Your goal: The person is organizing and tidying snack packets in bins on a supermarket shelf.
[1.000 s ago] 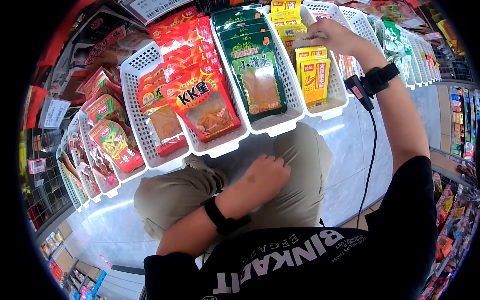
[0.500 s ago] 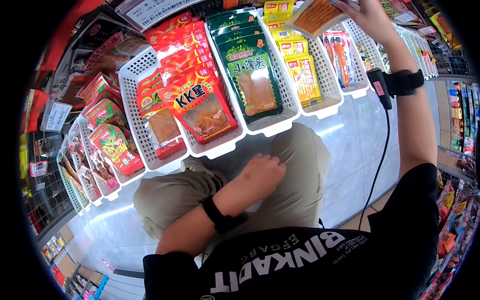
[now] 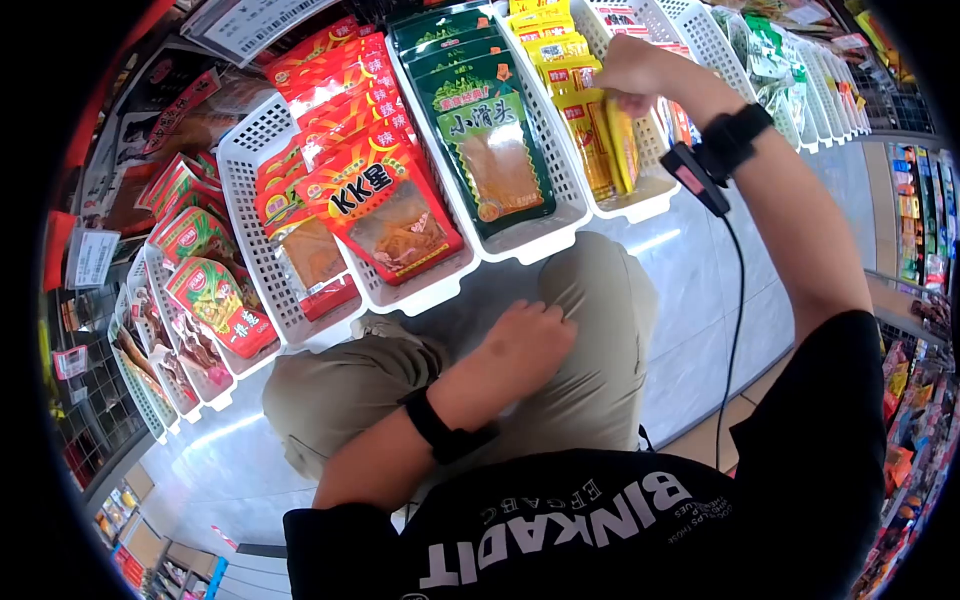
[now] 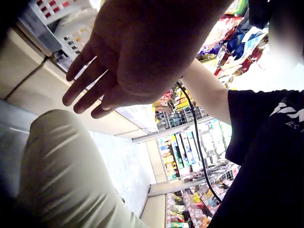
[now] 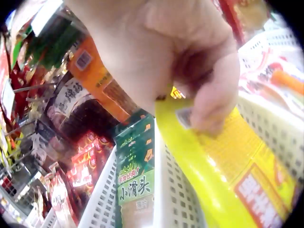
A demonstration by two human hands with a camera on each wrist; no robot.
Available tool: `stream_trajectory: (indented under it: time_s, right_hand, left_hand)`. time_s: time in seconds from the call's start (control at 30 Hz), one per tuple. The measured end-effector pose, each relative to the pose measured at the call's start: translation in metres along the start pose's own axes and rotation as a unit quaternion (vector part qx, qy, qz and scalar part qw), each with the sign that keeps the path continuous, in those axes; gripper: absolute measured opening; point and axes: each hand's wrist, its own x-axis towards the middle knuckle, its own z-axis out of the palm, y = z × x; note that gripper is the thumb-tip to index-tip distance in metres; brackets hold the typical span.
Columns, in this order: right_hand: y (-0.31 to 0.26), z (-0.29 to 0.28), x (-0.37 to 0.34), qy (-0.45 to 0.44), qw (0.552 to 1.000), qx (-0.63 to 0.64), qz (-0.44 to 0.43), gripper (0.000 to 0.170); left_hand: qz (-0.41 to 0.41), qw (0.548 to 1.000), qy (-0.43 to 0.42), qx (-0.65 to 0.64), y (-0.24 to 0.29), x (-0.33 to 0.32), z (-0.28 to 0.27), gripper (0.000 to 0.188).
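Note:
In the head view my right hand (image 3: 640, 75) pinches the top of a yellow packet (image 3: 622, 145) inside the white basket of yellow packets (image 3: 630, 210). The right wrist view shows the thumb of this hand (image 5: 190, 61) against the upper part of the yellow packet (image 5: 228, 161), whose printed face is turned to the camera. My left hand (image 3: 532, 342) rests by the knee, holding nothing; in the left wrist view the fingers of the left hand (image 4: 128, 61) hang loosely extended.
Left of the yellow packets stand baskets of green packets (image 3: 495, 150) and red packets (image 3: 395, 215). Further baskets (image 3: 790, 90) continue to the right. A price label (image 3: 245, 25) hangs at the top. A black cable (image 3: 735, 330) runs down from the right wrist.
The right hand moved up and right with a clear-fronted packet of brown strips, then came back down to the yellow packets' basket. A yellow packet there now stands tilted in its grip. The left hand has barely moved.

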Motion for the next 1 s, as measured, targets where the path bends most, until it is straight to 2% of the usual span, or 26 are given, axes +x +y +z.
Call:
stream_trajectory:
  time_s: [0.03, 0.13, 0.17, 0.2, 0.23, 0.27, 0.3, 0.33, 0.4, 0.43, 0.5, 0.63, 0.67, 0.73, 0.77, 0.83, 0.87, 0.93, 0.97, 1.0]
  right_hand:
    - [-0.001, 0.006, 0.000, -0.012, 0.998, 0.053, -0.011, 0.042]
    - [0.001, 0.015, 0.006, -0.044, 0.997, 0.065, -0.027, 0.051]
    - [0.004, 0.016, 0.003, -0.047, 0.998, -0.032, -0.018, 0.046]
    - [0.015, 0.022, 0.006, -0.048, 0.998, -0.033, -0.018, 0.046]
    - [0.030, 0.031, 0.008, 0.048, 0.976, -0.178, -0.116, 0.042]
    - [0.043, 0.036, 0.014, 0.143, 0.914, -0.316, -0.210, 0.039]
    - [0.033, 0.035, -0.002, 0.108, 0.921, -0.342, -0.154, 0.036]
    - [0.034, 0.037, -0.006, 0.108, 0.921, -0.342, -0.154, 0.036]
    - [0.039, 0.040, -0.010, 0.153, 0.882, -0.395, -0.205, 0.040]
    - [0.047, 0.045, -0.006, 0.154, 0.883, -0.394, -0.205, 0.040]
    - [0.058, 0.055, 0.002, 0.247, 0.849, -0.343, -0.317, 0.045]
    - [0.062, 0.054, -0.004, 0.256, 0.837, -0.300, -0.379, 0.043]
    - [0.061, 0.051, -0.006, 0.256, 0.837, -0.300, -0.380, 0.043]
    - [0.056, 0.042, -0.012, 0.177, 0.906, -0.189, -0.334, 0.038]
    - [0.057, 0.039, -0.011, 0.178, 0.906, -0.189, -0.335, 0.038]
    - [0.058, 0.031, -0.010, 0.078, 0.950, -0.074, -0.292, 0.032]
    - [0.056, 0.027, -0.008, 0.077, 0.950, -0.075, -0.293, 0.032]
    - [0.048, 0.017, -0.008, -0.013, 0.977, -0.019, -0.213, 0.028]
    - [0.053, 0.024, 0.001, 0.047, 0.963, -0.059, -0.258, 0.021]
    - [0.050, 0.021, 0.001, 0.047, 0.963, -0.059, -0.260, 0.021]
  left_hand:
    - [0.001, 1.000, 0.006, 0.001, 0.001, 0.000, -0.001, 0.012]
    - [-0.001, 1.000, 0.015, 0.001, -0.001, 0.000, -0.002, 0.012]
    - [0.000, 1.000, 0.016, 0.001, -0.001, 0.000, -0.002, 0.012]
    - [-0.001, 1.000, 0.016, -0.001, -0.001, -0.001, -0.002, 0.012]
    - [-0.001, 1.000, 0.014, 0.000, -0.001, -0.001, -0.002, 0.011]
    - [-0.001, 1.000, 0.013, 0.001, -0.002, -0.001, -0.003, 0.011]
    - [-0.001, 1.000, 0.014, 0.001, -0.003, -0.001, -0.004, 0.011]
    - [0.000, 1.000, 0.014, 0.000, -0.003, -0.002, -0.004, 0.010]
    - [0.002, 1.000, 0.014, -0.001, -0.003, -0.002, -0.004, 0.010]
    - [0.000, 1.000, 0.012, 0.002, -0.004, -0.002, -0.002, 0.010]
    - [-0.002, 1.000, 0.013, 0.007, -0.004, -0.002, -0.002, 0.010]
    - [-0.006, 1.000, 0.007, 0.003, -0.003, -0.001, -0.004, 0.010]
    - [-0.008, 1.000, -0.003, -0.002, -0.003, 0.000, -0.004, 0.011]
    - [-0.010, 1.000, -0.002, -0.001, -0.003, 0.000, -0.004, 0.011]
    - [-0.012, 1.000, -0.002, -0.001, -0.003, 0.000, -0.005, 0.012]
    - [-0.015, 1.000, -0.002, -0.001, -0.002, 0.001, -0.005, 0.013]
    - [-0.016, 1.000, -0.003, -0.002, -0.001, 0.001, -0.005, 0.014]
    - [-0.014, 1.000, 0.001, -0.002, -0.001, 0.000, -0.002, 0.014]
    - [-0.013, 1.000, 0.003, -0.001, -0.002, 0.000, -0.002, 0.014]
    - [-0.014, 1.000, 0.004, -0.001, -0.002, 0.000, -0.002, 0.014]
